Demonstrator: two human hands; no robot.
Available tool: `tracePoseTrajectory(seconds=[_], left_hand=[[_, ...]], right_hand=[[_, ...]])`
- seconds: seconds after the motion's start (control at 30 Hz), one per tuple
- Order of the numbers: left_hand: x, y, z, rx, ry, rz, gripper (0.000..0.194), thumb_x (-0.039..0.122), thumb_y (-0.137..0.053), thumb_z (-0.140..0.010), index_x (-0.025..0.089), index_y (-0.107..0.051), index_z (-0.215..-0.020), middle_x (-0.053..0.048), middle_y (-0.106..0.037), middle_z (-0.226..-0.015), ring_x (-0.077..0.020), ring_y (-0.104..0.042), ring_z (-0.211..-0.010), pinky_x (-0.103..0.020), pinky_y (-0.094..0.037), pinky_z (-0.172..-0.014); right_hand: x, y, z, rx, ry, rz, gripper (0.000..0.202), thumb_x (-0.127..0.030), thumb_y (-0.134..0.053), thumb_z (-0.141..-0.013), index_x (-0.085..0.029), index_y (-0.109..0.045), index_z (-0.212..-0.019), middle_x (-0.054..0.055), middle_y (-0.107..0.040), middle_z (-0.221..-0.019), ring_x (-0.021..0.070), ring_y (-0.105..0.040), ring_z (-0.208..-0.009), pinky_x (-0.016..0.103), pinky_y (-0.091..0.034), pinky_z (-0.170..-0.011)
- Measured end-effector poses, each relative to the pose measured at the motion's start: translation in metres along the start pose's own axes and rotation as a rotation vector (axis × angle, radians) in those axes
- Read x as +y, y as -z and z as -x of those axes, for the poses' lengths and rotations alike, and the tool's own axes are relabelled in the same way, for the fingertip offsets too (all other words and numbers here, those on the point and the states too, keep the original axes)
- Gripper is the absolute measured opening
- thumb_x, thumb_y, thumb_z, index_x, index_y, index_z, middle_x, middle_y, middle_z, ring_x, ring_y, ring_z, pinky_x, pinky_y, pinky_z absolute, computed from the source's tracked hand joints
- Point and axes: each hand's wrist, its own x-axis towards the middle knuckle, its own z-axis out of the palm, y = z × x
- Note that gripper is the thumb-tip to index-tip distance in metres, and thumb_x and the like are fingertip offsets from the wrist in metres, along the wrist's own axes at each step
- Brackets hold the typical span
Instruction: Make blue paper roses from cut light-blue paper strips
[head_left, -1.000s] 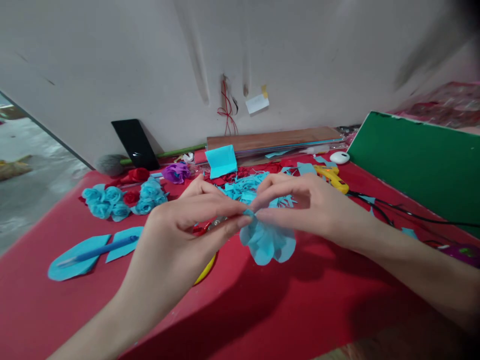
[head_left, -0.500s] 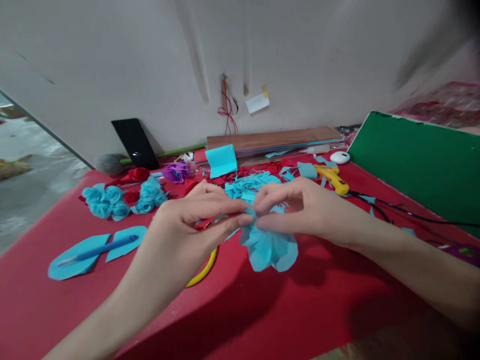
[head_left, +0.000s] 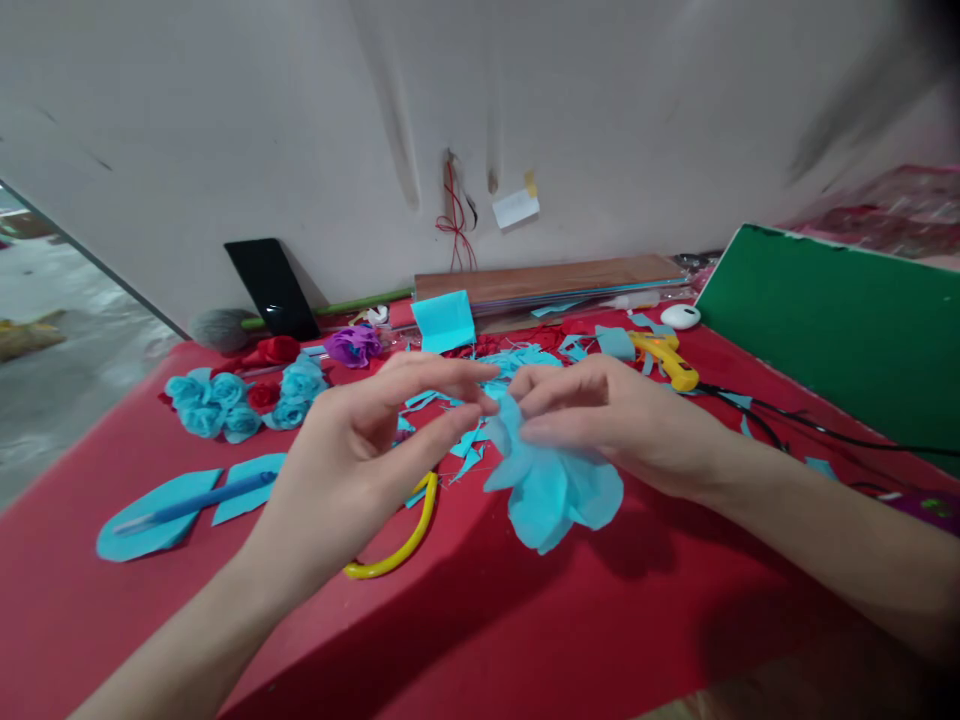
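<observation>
A light-blue paper flower (head_left: 555, 485) with loose, spread petals hangs above the red table. My right hand (head_left: 592, 405) pinches its gathered top between thumb and fingers. Close by on the left is my left hand (head_left: 397, 420), its thumb and fingers parted, with the fingertips right at the flower's edge. Whether they touch a petal I cannot tell. Beneath the left hand, a yellow curved loop (head_left: 409, 550) lies on the table, partly hidden. Blue paper scraps (head_left: 517, 362) are heaped behind both hands.
Blue paper roses (head_left: 225, 400) and a blue pen (head_left: 202, 500) on cut paper lie at left. A yellow glue gun (head_left: 667, 360) with a black cord is at right, near a green board (head_left: 832, 330). A black phone (head_left: 271, 288) leans on the wall.
My left fingers have parted from their pinch on the flower's top. The flower has turned and shifted slightly right in my right hand. More of the yellow loop shows.
</observation>
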Motion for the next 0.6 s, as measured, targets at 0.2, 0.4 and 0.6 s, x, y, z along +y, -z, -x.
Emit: tracePoseTrajectory(seconds=[0.2, 0.4, 0.6], left_hand=[[-0.003, 0.001, -0.008, -0.168, -0.145, 0.033, 0.027, 0.021, -0.065, -0.074, 0.034, -0.064, -0.098, 0.005, -0.062, -0.095, -0.0121, -0.051, -0.099, -0.017, -0.042, -0.082], [-0.009, -0.002, -0.01, -0.218, -0.082, 0.312, 0.018, 0.02, -0.069, -0.069, 0.028, -0.071, -0.085, 0.0, -0.057, -0.08, -0.0114, -0.052, -0.078, -0.019, -0.047, -0.069], [-0.013, -0.006, -0.009, -0.267, -0.004, 0.492, 0.006, 0.019, -0.066, -0.072, 0.024, -0.07, -0.075, -0.001, -0.057, -0.079, -0.0118, -0.053, -0.076, -0.023, -0.048, -0.07]], right_hand=[[0.005, -0.003, -0.002, -0.119, -0.112, -0.239, 0.012, -0.01, -0.061, -0.071, -0.015, -0.068, -0.062, -0.002, -0.06, -0.075, 0.0024, -0.051, -0.058, 0.014, -0.039, -0.05], [0.004, -0.009, 0.002, -0.19, -0.253, -0.337, 0.018, -0.007, -0.055, -0.074, -0.016, -0.07, -0.068, -0.003, -0.062, -0.063, 0.0044, -0.054, -0.057, 0.015, -0.042, -0.053], [0.005, -0.014, 0.0, -0.182, -0.248, -0.419, 0.018, -0.003, -0.055, -0.069, -0.014, -0.067, -0.06, -0.004, -0.061, -0.063, 0.0039, -0.056, -0.055, 0.014, -0.044, -0.052]])
